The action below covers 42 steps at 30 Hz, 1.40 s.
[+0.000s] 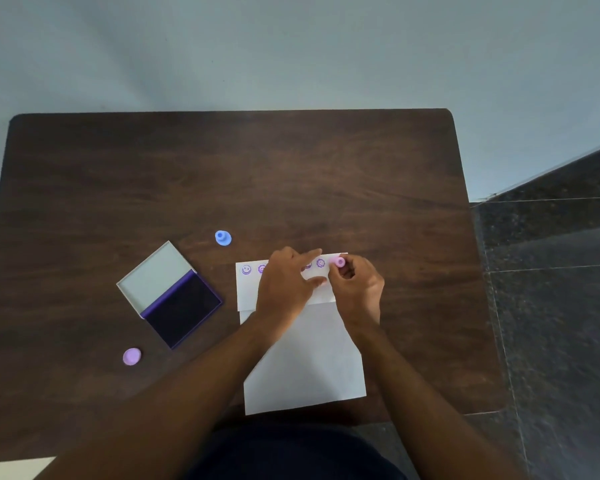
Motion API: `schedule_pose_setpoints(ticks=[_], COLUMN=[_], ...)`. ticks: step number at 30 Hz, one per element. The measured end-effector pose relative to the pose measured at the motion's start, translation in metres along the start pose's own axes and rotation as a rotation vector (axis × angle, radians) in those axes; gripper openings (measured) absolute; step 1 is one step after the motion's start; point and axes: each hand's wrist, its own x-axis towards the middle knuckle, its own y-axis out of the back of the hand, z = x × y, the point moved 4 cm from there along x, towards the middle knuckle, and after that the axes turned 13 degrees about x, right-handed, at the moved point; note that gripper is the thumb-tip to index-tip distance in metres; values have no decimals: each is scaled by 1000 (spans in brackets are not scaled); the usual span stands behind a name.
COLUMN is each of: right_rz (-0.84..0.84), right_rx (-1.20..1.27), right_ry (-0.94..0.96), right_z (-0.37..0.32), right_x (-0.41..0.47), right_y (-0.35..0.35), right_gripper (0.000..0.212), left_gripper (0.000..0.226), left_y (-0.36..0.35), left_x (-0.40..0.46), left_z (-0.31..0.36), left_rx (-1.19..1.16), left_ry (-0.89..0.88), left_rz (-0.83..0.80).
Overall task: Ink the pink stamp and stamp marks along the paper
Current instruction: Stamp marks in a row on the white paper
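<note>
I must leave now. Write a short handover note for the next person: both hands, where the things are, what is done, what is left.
Right hand: holds the pink stamp pressed at the right end of the paper.
Left hand: flat on the paper, steadying it, covering part of the row.
Ink pad: open, left of the paper. Blue stamp and purple cap lie unused on the table.
Done: a row of marks along the top edge.
Left: lift the stamp and check the last mark; the top row looks nearly full.
</note>
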Motion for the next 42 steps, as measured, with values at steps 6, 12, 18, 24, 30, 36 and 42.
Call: schedule_pose_setpoints(ticks=[6, 12, 18, 24, 30, 36, 42], right_rz=[6, 1, -30, -97, -225, -251, -229], right_rx=[30, 29, 32, -146, -252, -276, -260], right_ry=[-49, -34, -46, -81, -253, -280, -271], right_z=[-1, 0, -1, -3, -8, -7, -5], right_x=[-1, 0, 2, 13, 30, 32, 33], right_y=[-2, -3, -2, -8, -12, -12, -11], right_gripper=[8, 8, 9, 19, 12, 11, 13], left_gripper=[50, 51, 50, 50, 47, 47, 48], left_y=[-5, -8, -8, -7, -8, -13, -14], left_x=[0, 0, 0, 0, 1, -2, -1], left_z=[-3, -3, -2, -3, -2, -2, -3], left_rx=[40, 43, 43, 34, 43, 58, 69], left_ry=[-21, -9, -12, -25, -45, -18, -29], left_rz=[21, 28, 20, 24, 57, 81, 78])
